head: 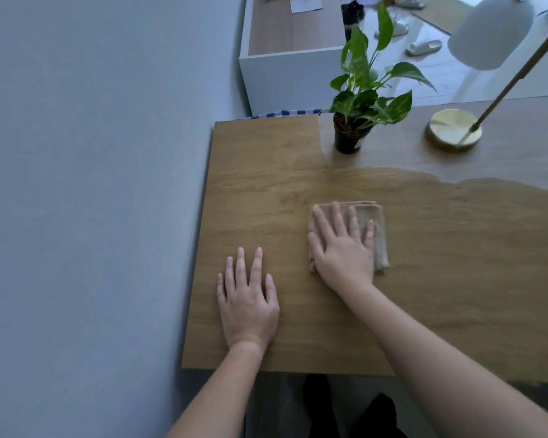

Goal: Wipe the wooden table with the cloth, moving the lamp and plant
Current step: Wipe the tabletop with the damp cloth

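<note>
Right hand [342,245] flat, fingers spread, pressing down on the cloth [379,235], nothing gripped. Left hand [249,298] also flat and open, palm on bare counter [266,184] just left of the cloth, holding nothing.

Layout: counter fills the lower right. The lamp [454,129] is far right, brass base on the counter, white shade on a slanted arm. The plant [348,137], in a black pot, is near the far edge, left of the lamp. Folded cloth is mid-counter, well apart from both.

Near part of the counter reads darker, likely wiped. Pale strip round lamp and plant looks undone.

Risks:
- Slanted lamp looks top-heavy. A 1-handed shove at the base could tip it.
- Plant is close to the back edge. A cloth stroke into the pot could knock it off.

Room: grey wall [76,184] left, white cabinet [288,77] behind, slippers [423,47] on pale floor.
</note>
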The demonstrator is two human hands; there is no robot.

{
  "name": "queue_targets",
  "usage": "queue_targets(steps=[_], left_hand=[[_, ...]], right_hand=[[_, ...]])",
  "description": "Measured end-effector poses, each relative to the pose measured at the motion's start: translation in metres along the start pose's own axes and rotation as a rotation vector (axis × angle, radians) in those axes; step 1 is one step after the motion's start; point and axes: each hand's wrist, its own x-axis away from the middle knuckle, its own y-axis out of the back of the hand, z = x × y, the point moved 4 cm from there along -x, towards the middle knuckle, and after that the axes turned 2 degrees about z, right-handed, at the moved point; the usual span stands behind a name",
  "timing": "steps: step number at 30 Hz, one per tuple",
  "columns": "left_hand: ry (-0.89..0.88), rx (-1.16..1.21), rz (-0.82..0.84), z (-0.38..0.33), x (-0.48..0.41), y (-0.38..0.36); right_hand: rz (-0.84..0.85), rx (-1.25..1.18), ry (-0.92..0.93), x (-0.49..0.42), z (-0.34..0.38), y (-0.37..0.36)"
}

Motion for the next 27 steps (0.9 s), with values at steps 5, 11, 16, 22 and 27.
queue_targets(steps=[5, 11, 16, 22, 27], left_hand=[[0.011, 0.024, -0.001, 0.004, 0.0, 0.002], [0.007, 0.024, 0.003, 0.001, 0.001, 0.005], [0.003, 0.035, -0.002, 0.001, 0.003, 0.006], [0.0, 0.067, -0.025, -0.003, 0.01, 0.01], [-0.067, 0.122, -0.065, -0.032, 0.017, 0.014]], right_hand=[[0.102, 0.073, 0.352, 0.081, -0.003, -0.02], [0.064, 0.099, 0.173, 0.076, -0.113, 0.022], [-0.041, -0.014, -0.169, 0.035, -0.07, 0.009], [0.021, 0.017, 0.16, 0.127, -0.062, -0.017], [-0.007, 0.087, 0.017, 0.192, -0.183, 0.001]])
